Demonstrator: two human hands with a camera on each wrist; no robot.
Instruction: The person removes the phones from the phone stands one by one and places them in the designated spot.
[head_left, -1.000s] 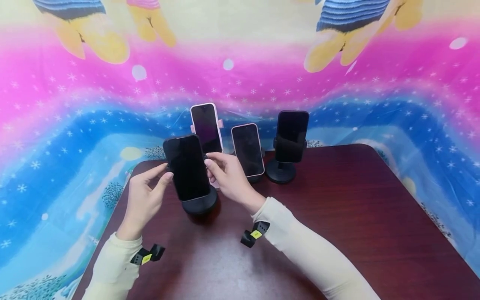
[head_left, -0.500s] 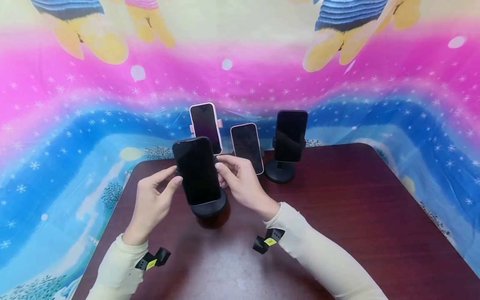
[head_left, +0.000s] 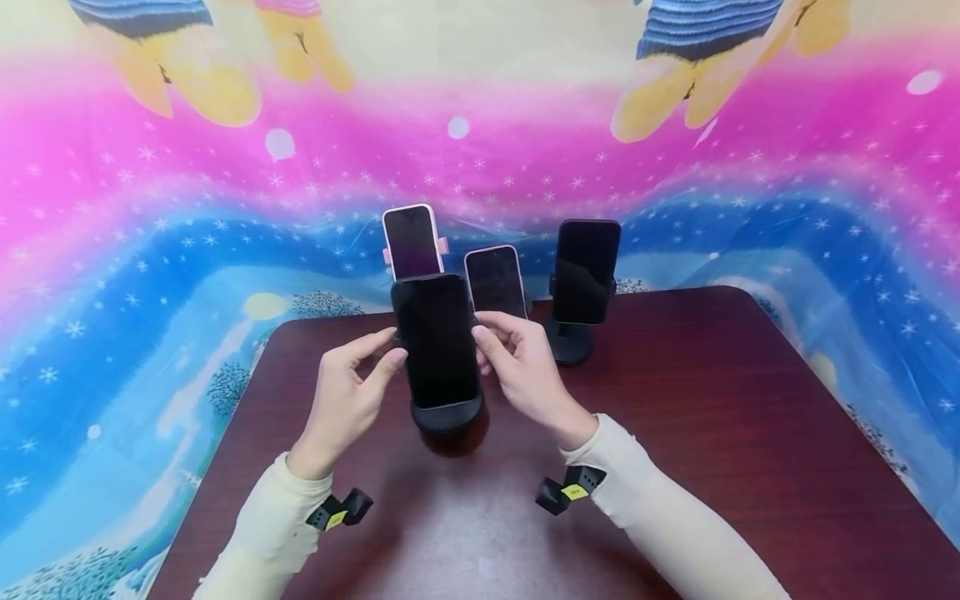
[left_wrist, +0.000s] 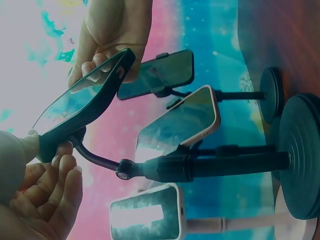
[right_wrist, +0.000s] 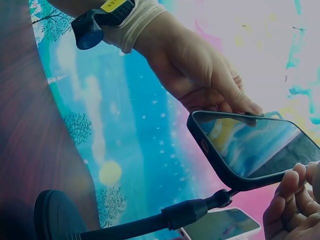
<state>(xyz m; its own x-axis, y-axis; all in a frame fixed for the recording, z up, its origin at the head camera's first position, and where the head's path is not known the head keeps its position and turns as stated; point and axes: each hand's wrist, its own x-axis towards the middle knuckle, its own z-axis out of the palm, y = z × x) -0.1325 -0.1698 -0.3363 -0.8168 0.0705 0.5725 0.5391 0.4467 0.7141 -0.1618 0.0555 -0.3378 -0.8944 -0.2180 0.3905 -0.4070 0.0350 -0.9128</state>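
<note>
A black smartphone [head_left: 438,342] in a dark case sits upright on a black phone stand [head_left: 448,417] near the middle of the table. My left hand [head_left: 348,392] pinches its left edge between thumb and fingers. On the opposite edge my right hand [head_left: 521,362] grips it the same way. From the left wrist view, the stand's thin curved neck, thick post and ridged round base [left_wrist: 302,157] show behind and below the phone. In the right wrist view my right fingers [right_wrist: 285,205] curl at the phone's edge, and the screen reflects the backdrop.
Behind stand a white-framed phone [head_left: 412,242] in a pink holder, a pink-edged phone [head_left: 497,283], partly hidden, and another black phone [head_left: 587,271] on a black stand. A printed cloth backdrop [head_left: 480,167] rises beyond the dark red wooden table [head_left: 712,392].
Both hands have moved the phone and its stand to the right, and the phone has turned more upright toward me. It now covers more of the phones behind, which stay in place.
</note>
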